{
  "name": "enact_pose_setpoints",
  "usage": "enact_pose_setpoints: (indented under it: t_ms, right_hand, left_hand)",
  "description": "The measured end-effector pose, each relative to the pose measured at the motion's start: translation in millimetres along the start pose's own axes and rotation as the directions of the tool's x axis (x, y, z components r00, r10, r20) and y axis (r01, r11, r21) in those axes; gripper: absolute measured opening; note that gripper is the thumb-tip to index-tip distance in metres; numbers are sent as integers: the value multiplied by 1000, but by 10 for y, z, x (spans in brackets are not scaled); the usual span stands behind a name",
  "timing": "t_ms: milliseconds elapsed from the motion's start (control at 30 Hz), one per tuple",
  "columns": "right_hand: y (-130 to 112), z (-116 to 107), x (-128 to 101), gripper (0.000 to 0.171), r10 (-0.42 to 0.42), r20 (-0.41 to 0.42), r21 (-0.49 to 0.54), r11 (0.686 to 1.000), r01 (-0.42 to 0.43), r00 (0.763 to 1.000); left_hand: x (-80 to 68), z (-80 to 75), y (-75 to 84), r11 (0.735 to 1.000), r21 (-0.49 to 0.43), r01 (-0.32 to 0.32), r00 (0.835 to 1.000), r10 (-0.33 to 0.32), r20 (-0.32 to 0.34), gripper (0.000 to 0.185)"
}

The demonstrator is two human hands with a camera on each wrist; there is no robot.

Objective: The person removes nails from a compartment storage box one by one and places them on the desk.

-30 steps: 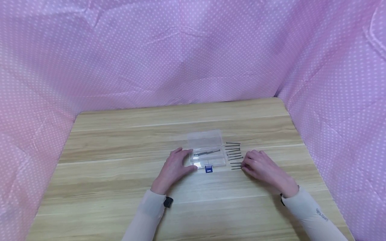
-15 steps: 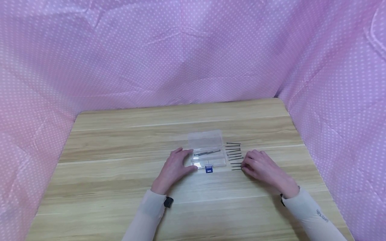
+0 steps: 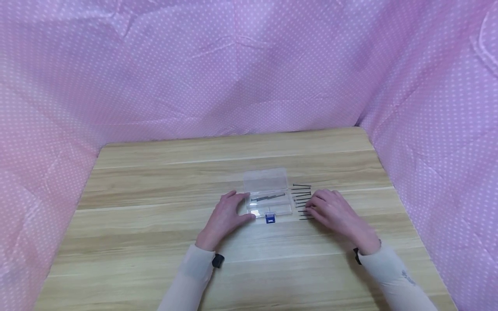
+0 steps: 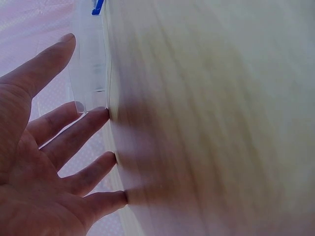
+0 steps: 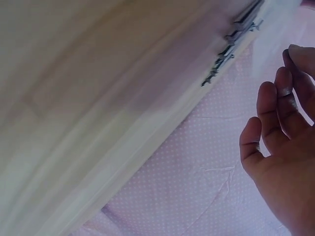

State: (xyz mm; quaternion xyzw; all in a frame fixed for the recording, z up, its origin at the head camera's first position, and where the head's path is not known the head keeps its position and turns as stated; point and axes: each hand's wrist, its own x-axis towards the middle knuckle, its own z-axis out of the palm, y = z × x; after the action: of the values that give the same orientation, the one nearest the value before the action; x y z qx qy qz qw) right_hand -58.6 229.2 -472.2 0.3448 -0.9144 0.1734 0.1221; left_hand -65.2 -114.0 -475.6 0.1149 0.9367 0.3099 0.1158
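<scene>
A clear plastic box (image 3: 279,209) stands with its lid (image 3: 266,179) folded back and a blue latch (image 3: 270,218) at its front. A few long metal screws (image 3: 268,197) lie in its rear compartment. My left hand (image 3: 223,218) spreads around the box's left end, thumb at the front corner and fingers at the side; the left wrist view shows the fingertips touching or close to it. My right hand (image 3: 334,214) hovers over the loose screws (image 3: 301,188) right of the box. Its thumb and forefinger meet; whether a screw is between them is hidden.
The loose screws lie roughly parallel in a column beside the box, several of them, the nearest partly under my right hand. A wood-grain table (image 3: 155,207) surrounds everything. Pink dotted cloth (image 3: 218,77) hangs behind it and along both sides.
My right hand has shifted slightly left, over the screws, its fingertips further from the table's right side. My left hand and the box have stayed in place.
</scene>
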Motion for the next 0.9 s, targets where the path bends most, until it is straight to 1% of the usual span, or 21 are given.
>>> enact_pose_setpoints:
  t_ms: [233,367,667,900]
  right_hand:
    - [-80,33,121,18,-26,-68,20,999,27,997]
    - [-122,61,184,17,-23,-94,26,999,26,995]
    - [-286,81,382,14,23,-62,71,997,-18,998]
    - [-389,133,551,11,34,-33,97,995,-31,999]
  left_hand:
    - [7,9,3,1000,-1,-3,1000,3,-2,70]
    - [14,9,3,1000,-1,-4,1000,4,-4,69]
    - [11,5,-2,1000,-5,-10,1000,10,-9,68]
    - [5,-1,-1,1000,-4,-17,1000,17,-16,68]
